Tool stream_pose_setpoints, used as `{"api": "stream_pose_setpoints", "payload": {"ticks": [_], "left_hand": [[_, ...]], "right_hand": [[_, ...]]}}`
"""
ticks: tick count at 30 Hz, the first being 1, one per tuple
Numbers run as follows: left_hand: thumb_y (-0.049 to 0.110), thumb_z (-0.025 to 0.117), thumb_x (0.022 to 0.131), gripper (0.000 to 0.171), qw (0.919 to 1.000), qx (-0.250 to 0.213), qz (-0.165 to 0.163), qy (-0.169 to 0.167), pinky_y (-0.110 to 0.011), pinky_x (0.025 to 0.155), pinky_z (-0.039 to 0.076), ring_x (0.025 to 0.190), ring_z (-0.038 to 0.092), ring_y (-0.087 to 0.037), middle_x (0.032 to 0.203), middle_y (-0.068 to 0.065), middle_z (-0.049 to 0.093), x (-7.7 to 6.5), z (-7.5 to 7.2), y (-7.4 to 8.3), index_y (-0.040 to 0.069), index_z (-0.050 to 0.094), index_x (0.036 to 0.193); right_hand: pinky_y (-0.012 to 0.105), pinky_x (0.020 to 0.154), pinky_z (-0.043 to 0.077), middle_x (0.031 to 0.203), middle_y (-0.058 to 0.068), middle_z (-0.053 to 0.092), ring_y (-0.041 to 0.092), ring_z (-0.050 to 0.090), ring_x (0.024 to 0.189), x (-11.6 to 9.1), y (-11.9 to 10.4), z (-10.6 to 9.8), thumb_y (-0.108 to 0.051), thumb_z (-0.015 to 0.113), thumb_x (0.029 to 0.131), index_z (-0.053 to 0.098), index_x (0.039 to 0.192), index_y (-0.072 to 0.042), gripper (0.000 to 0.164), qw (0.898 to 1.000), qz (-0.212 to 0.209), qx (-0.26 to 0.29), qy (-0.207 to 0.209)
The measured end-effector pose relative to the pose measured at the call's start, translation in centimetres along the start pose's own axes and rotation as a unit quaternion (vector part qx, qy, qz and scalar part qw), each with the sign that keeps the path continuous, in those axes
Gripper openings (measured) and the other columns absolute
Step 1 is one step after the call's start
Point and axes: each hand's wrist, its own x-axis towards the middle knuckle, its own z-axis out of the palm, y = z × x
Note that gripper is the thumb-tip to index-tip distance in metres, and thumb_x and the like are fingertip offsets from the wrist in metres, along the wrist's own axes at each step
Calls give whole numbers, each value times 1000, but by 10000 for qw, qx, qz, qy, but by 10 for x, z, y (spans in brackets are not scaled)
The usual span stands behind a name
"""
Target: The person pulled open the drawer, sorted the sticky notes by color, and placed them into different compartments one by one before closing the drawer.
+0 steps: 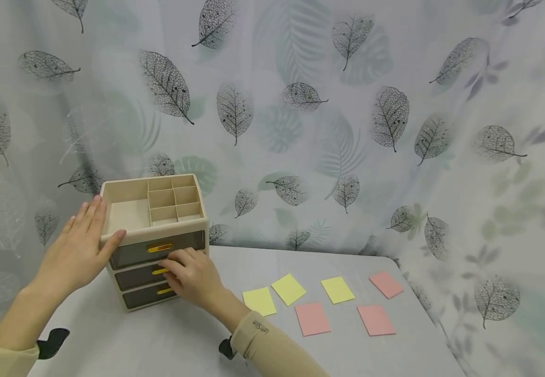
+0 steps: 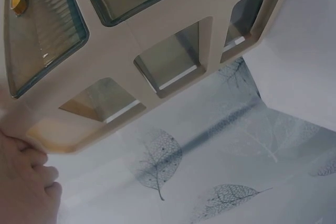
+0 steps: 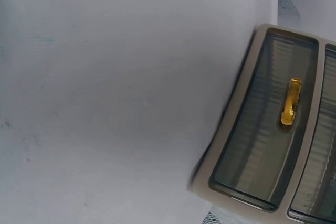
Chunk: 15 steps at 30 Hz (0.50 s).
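Observation:
A beige desktop organizer (image 1: 154,228) stands at the left of the table, with an open divided tray on top and three dark see-through drawers in front. My left hand (image 1: 76,248) rests against its left upper side, fingers straight, thumb at the front top edge. In the left wrist view, that hand (image 2: 23,184) touches the organizer's side with cut-out windows (image 2: 173,59). My right hand (image 1: 194,277) has curled fingers at the yellow handle (image 1: 160,271) of the middle drawer (image 1: 133,277) and pinches it. The right wrist view shows a drawer (image 3: 257,124) closed, without the hand.
Yellow sticky notes (image 1: 259,301) and pink sticky notes (image 1: 312,319) lie spread over the right part of the white table (image 1: 348,358). A leaf-patterned curtain (image 1: 272,125) hangs right behind the table and along its right side.

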Motion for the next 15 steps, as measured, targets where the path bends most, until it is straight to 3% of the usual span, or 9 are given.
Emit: {"api": "stream_pose_setpoints", "payload": {"ticks": [7,15], "left_hand": [[41,42,112,80,10000,-19,1,36,-54,129,-5,157,2,-50,168,-35,7,-1,1,-1,-12,8,161],[41,41,112,80,10000,-22,10,38,-53,129,-6,157,1,-49,169,-33,5,-1,1,-2,-11,6,162]], "right_hand": [[17,92,52,111,-9,70,6,64,101,-6,-2,13,-27,73,97,79,113,-24,17,9989,5,-125,-459],[20,94,51,110,-11,70,7,63,101,-7,-6,19,-25,75,95,79,110,-27,16,9974,156,-219,-675]]}}
